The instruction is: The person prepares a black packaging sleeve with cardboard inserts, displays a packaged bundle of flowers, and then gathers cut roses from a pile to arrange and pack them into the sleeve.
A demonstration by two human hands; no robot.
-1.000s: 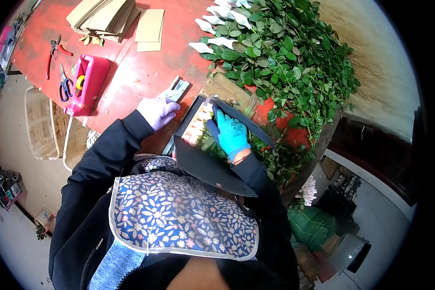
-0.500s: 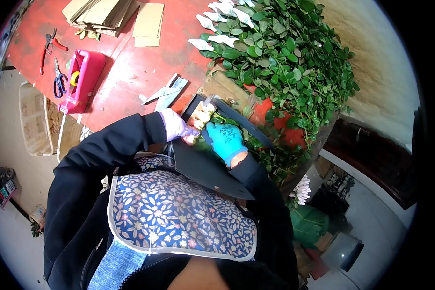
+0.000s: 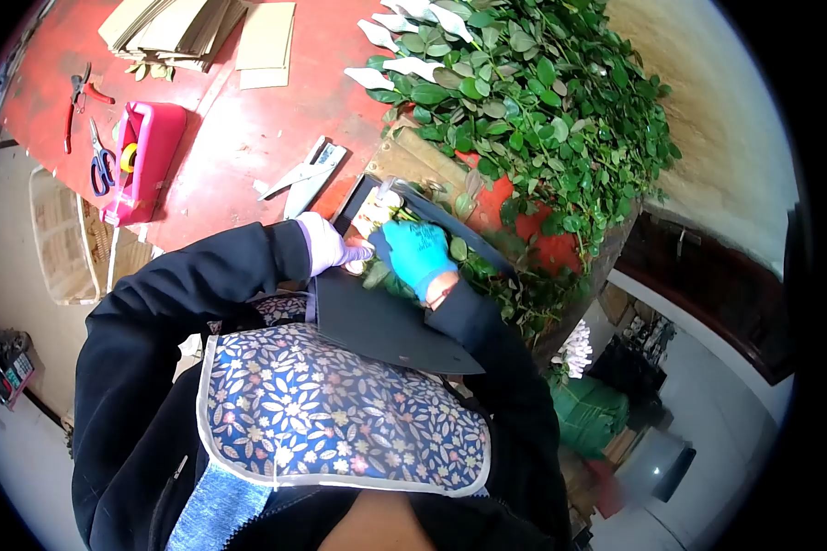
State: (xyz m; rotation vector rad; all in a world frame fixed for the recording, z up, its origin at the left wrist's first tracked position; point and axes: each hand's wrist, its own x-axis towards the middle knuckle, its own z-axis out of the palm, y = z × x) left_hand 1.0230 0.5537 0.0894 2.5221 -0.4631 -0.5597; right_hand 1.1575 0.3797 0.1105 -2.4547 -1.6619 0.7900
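Note:
Several pale roses [image 3: 374,211] lie with their leafy stems against a dark board or shallow frame [image 3: 469,235]. At the near edge, my left hand [image 3: 323,246], in a lavender glove, is closed with its fingertips on the rose heads. My right hand [image 3: 415,257], in a blue glove, is closed over the stems just below the blooms; its fingertips are hidden. A black sheet [image 3: 386,326] slants from under my hands towards my floral apron [image 3: 340,404].
A silver stapler-like tool [image 3: 311,176] lies left of the roses. Further left are a pink tape dispenser [image 3: 156,151], scissors [image 3: 100,161] and red-handled pliers [image 3: 81,96]. Cardboard pieces [image 3: 170,32] are stacked at the back. Leafy stems with white-wrapped heads [image 3: 436,69] heap on the right.
The table things sit slightly further left in the view. My right hand has shifted up a little over the stems, and my left hand stays at the rose heads.

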